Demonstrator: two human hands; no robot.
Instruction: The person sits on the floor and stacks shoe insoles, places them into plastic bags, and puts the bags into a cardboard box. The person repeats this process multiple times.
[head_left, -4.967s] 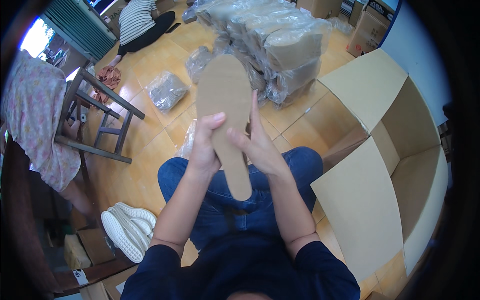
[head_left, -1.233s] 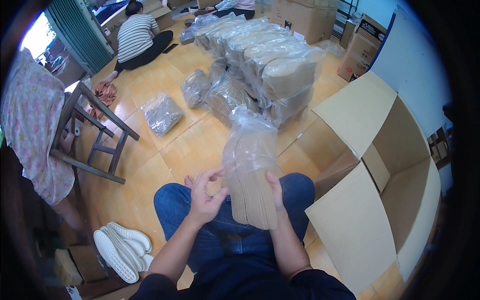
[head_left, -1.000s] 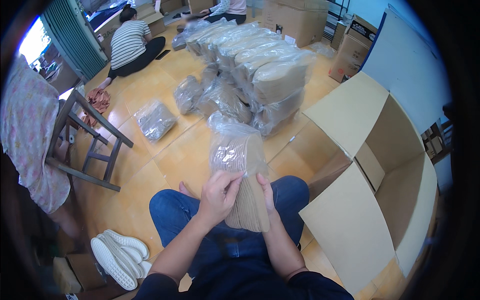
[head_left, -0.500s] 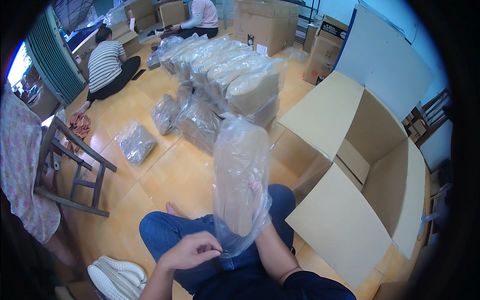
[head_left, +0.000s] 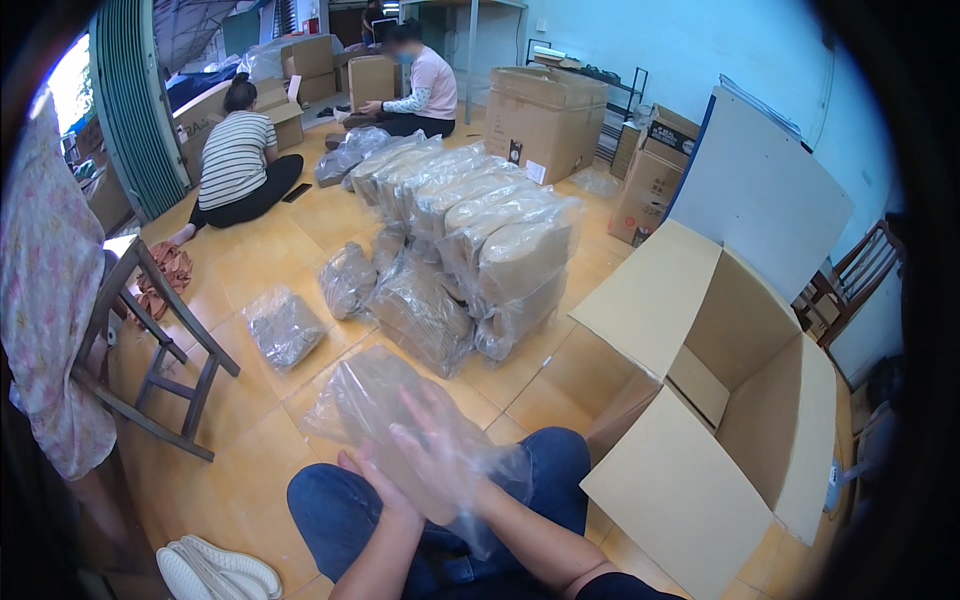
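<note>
Tiled floor point(head_left: 250, 440); both hands (left point(head_left: 385, 490), right point(head_left: 440, 460)), fingers spread, pressing one clear bag point(head_left: 370, 405).

Both hands, left point(head_left: 375, 485) and right point(head_left: 440, 455), raised together, fingers spread.

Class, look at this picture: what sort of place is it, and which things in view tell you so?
Probably a packing workshop or small warehouse: stacked bagged bundles on the tiled floor, an open cardboard carton beside the person, more sealed boxes behind, and people seated on the floor working.
</note>
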